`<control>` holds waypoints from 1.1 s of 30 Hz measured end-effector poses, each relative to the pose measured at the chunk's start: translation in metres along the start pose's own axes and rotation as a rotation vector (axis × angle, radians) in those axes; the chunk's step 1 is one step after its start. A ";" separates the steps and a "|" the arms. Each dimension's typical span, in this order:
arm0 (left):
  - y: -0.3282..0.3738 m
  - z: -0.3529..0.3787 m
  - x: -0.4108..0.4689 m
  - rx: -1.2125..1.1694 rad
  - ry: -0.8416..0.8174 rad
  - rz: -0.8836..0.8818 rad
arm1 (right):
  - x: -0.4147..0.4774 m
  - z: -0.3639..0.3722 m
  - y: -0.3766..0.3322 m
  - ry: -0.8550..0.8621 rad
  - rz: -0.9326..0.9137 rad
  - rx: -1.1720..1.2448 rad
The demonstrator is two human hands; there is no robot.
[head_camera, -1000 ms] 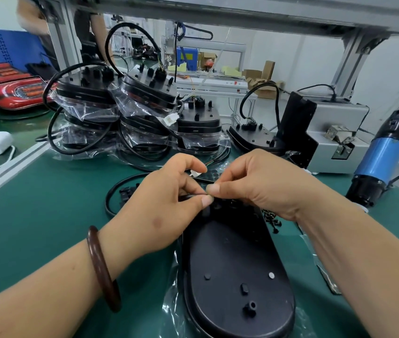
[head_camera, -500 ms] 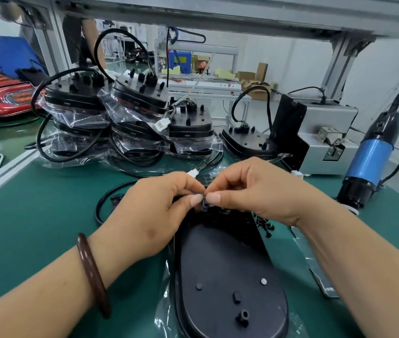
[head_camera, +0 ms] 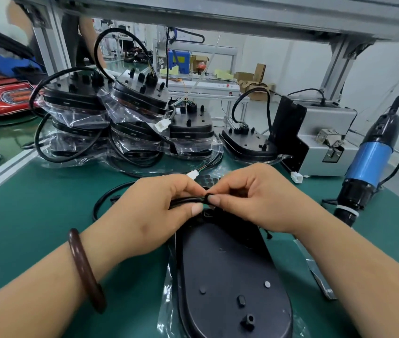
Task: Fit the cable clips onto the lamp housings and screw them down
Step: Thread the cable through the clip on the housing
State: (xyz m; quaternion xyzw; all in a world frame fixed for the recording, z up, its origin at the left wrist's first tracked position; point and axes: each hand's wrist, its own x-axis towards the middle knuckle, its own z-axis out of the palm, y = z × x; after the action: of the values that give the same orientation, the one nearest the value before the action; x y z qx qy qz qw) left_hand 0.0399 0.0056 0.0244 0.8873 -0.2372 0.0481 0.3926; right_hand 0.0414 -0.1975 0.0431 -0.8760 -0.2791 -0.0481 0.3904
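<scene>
A green rubber-matted workbench under a grey aluminium frame fills the scene. At its 11 o'clock sits a heap of black lamp housings in clear plastic bags, their black cables looping up and over; at 2 o'clock stands a grey metal box-shaped machine, and at 3 o'clock a blue-and-black electric screwdriver hangs tip-down just above the mat.

At 6 o'clock, a black oval plastic lamp housing lies back-up on its clear bag, its narrow end pointing away from the person and running beneath both hands.

The person's left forearm enters from 7 o'clock, a dark brown ring-shaped bangle on the wrist. The left hand is turned palm-inward, thumb and forefinger pinching a thick black cable that runs across just above the far end of the housing. The right forearm enters from 4 o'clock; the right hand arches over the same end, thumb and forefinger tips pressed together on a small black cable clip ringed round the cable, the other fingers curled under. The fingertips of both hands nearly meet at the clip.

A white plastic connector lies on the mat just beyond the knuckles, at 12 o'clock.
</scene>
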 end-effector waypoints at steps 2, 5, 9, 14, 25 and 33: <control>0.000 0.000 0.000 0.008 0.000 0.015 | 0.000 0.000 0.001 -0.001 0.031 0.078; 0.001 0.003 0.002 0.059 0.071 0.066 | -0.001 -0.004 0.003 -0.073 0.056 0.106; 0.004 0.005 0.001 0.073 0.118 0.164 | -0.004 -0.026 0.013 0.078 0.185 0.221; 0.003 0.007 -0.001 0.038 0.148 0.200 | -0.007 -0.051 0.037 0.324 0.558 0.028; -0.002 0.002 -0.003 0.111 0.098 0.280 | -0.006 -0.035 0.038 0.012 0.576 -0.315; -0.005 0.002 -0.006 0.122 0.101 0.281 | 0.006 -0.020 0.048 0.029 0.567 -0.580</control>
State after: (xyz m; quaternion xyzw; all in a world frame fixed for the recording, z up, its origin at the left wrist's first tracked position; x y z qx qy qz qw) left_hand 0.0368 0.0095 0.0184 0.8640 -0.3357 0.1612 0.3389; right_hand 0.0742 -0.2354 0.0270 -0.9913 0.0044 -0.0276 0.1287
